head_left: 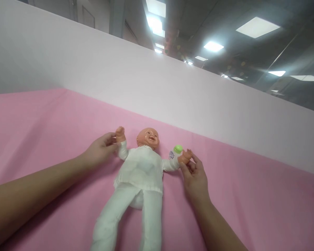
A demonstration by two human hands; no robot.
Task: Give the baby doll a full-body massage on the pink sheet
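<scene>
A baby doll with a bare plastic head and a white cloth body lies on its back, its head toward the far wall. My left hand is closed around the doll's forearm on the left, just below its small plastic hand. On the other side my right hand pinches the doll's other plastic hand between thumb and fingers. Both doll arms are spread out to the sides. Behind the right-hand doll arm lies a small bottle with a light green cap, partly hidden by that arm.
Pink cloth covers the surface under the doll, with soft creases at left and right. A white partition rises along the back edge. Beyond it are a ceiling with bright light panels and a grey wall with doors.
</scene>
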